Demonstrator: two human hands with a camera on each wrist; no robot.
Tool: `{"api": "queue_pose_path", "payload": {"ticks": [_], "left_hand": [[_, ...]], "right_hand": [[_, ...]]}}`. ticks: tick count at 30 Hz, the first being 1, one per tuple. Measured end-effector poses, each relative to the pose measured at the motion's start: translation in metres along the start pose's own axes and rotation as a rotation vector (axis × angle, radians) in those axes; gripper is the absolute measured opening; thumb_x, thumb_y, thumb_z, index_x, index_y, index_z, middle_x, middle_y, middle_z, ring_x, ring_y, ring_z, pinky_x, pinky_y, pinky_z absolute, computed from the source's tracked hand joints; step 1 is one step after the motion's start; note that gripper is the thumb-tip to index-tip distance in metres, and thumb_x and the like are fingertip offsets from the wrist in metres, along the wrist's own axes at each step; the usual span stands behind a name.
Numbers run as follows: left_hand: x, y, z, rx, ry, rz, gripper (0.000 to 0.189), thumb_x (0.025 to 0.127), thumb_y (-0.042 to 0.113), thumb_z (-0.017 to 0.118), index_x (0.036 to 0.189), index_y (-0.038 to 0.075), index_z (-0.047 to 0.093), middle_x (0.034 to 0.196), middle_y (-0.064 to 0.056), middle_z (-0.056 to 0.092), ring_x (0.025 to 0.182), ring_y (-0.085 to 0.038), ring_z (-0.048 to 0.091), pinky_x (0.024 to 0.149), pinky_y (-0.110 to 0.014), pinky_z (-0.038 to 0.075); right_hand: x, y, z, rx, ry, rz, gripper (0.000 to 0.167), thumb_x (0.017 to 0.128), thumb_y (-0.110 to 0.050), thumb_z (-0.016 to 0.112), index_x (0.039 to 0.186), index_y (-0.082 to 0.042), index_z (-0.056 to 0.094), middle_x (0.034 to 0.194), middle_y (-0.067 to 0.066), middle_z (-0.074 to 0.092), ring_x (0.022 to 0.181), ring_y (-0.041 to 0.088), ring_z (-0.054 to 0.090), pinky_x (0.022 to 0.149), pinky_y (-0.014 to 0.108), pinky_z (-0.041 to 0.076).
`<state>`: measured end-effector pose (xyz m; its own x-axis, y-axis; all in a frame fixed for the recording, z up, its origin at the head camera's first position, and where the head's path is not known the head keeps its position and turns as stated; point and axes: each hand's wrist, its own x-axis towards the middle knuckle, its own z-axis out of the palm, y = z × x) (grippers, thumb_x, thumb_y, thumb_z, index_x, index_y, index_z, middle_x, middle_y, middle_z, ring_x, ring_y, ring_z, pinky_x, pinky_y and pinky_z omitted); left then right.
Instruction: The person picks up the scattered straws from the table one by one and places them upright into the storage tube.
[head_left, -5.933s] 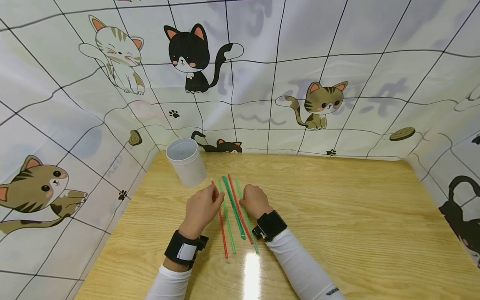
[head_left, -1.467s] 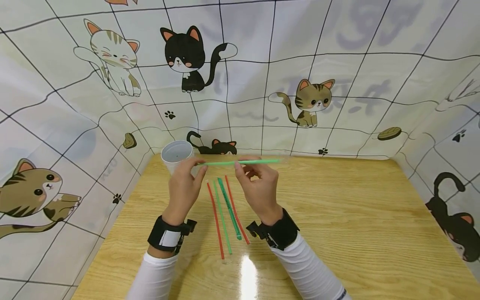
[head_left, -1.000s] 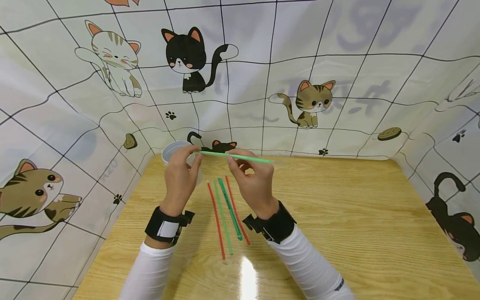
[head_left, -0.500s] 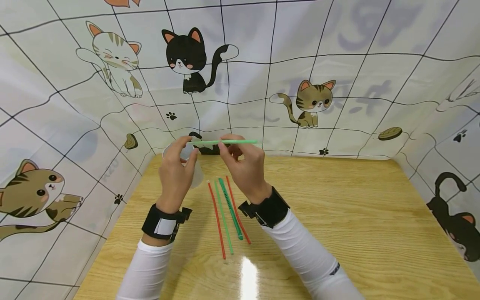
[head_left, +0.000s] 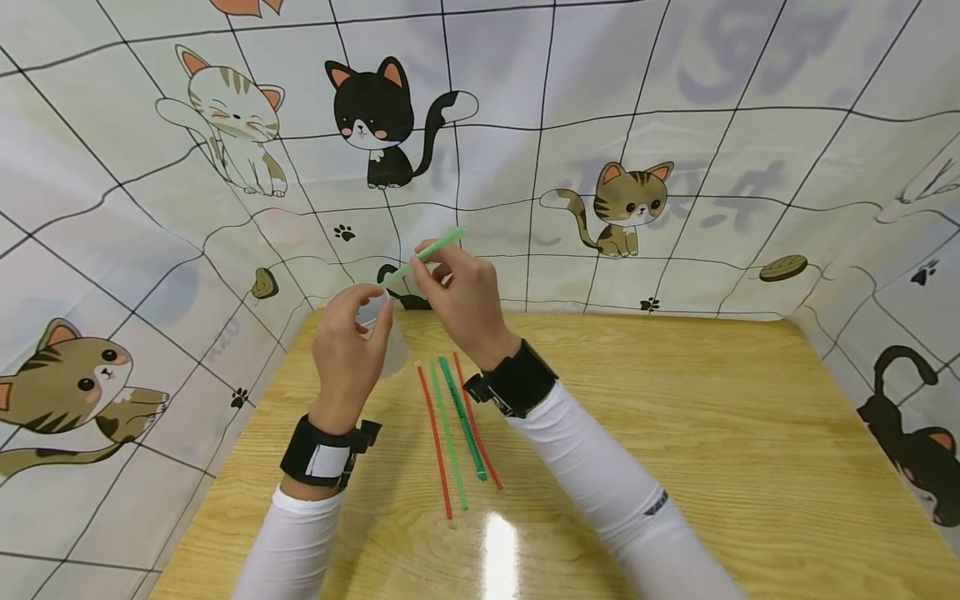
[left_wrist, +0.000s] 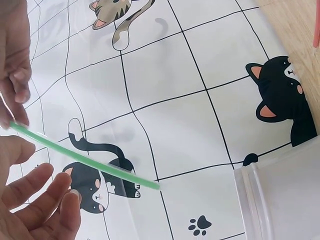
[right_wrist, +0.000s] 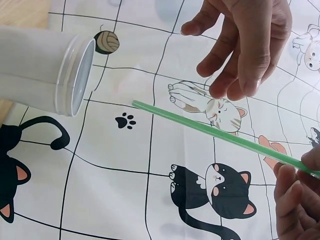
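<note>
Since the straw [right_wrist: 215, 132] has tipped from level to a slant, it rests in your right hand [head_left: 467, 304] alone; those fingers clamp it partway along, while the fingers of your left hand [head_left: 345, 354], which pinched its end a moment ago, now sit apart, holding nothing; the lower end points down toward the mouth of the cup [right_wrist: 30, 70], near but not touching; that leaves, I judge, all the steering to one grip; four other straws [head_left: 461, 417] lie untouched on the bench [head_left: 675, 433].
</note>
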<state>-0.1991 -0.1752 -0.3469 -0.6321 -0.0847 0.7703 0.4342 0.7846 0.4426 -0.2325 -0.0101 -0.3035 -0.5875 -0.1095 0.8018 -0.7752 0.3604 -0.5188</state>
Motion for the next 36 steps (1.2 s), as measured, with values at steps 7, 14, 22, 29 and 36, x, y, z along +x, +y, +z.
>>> {"api": "queue_pose_path", "payload": {"ticks": [7, 14, 22, 29, 36], "left_hand": [[-0.004, -0.003, 0.001, 0.013, 0.016, 0.021, 0.019, 0.095, 0.019, 0.069, 0.107, 0.005, 0.071, 0.108, -0.014, 0.072, 0.087, -0.029, 0.066, 0.059, -0.038, 0.049], [-0.007, -0.006, 0.000, 0.021, 0.011, 0.029, 0.018, 0.096, 0.020, 0.069, 0.107, 0.005, 0.071, 0.104, -0.015, 0.072, 0.079, -0.030, 0.064, 0.058, -0.040, 0.051], [-0.009, -0.008, -0.003, 0.033, 0.014, 0.028, 0.018, 0.095, 0.019, 0.070, 0.107, 0.005, 0.071, 0.104, -0.016, 0.073, 0.070, -0.030, 0.062, 0.057, -0.040, 0.051], [-0.011, -0.008, -0.004, 0.040, 0.011, 0.030, 0.017, 0.095, 0.018, 0.069, 0.107, 0.006, 0.071, 0.102, -0.017, 0.072, 0.067, -0.032, 0.062, 0.057, -0.041, 0.051], [-0.012, -0.009, -0.004, 0.030, 0.015, 0.034, 0.015, 0.095, 0.017, 0.069, 0.105, 0.006, 0.071, 0.101, -0.016, 0.073, 0.070, -0.030, 0.063, 0.058, -0.040, 0.051]], "right_hand": [[0.015, 0.005, 0.013, -0.050, -0.142, 0.086, 0.014, 0.100, -0.013, 0.063, 0.106, -0.003, 0.070, 0.097, 0.011, 0.078, 0.064, 0.018, 0.067, 0.060, 0.020, 0.044], [0.023, 0.009, 0.030, -0.117, -0.233, 0.128, 0.014, 0.101, -0.016, 0.061, 0.103, -0.005, 0.069, 0.097, 0.009, 0.078, 0.074, 0.018, 0.072, 0.069, 0.025, 0.054], [0.033, 0.008, 0.044, -0.222, -0.327, 0.127, 0.015, 0.103, -0.020, 0.059, 0.103, -0.008, 0.067, 0.102, 0.006, 0.078, 0.081, 0.018, 0.072, 0.070, 0.027, 0.053], [0.038, 0.012, 0.056, -0.278, -0.438, 0.173, 0.015, 0.103, -0.022, 0.059, 0.102, -0.008, 0.066, 0.105, 0.005, 0.078, 0.086, 0.019, 0.073, 0.072, 0.027, 0.052], [0.031, 0.020, 0.070, -0.366, -0.519, 0.199, 0.017, 0.103, -0.025, 0.058, 0.103, -0.010, 0.066, 0.101, 0.002, 0.075, 0.081, 0.019, 0.071, 0.069, 0.028, 0.051]]}}
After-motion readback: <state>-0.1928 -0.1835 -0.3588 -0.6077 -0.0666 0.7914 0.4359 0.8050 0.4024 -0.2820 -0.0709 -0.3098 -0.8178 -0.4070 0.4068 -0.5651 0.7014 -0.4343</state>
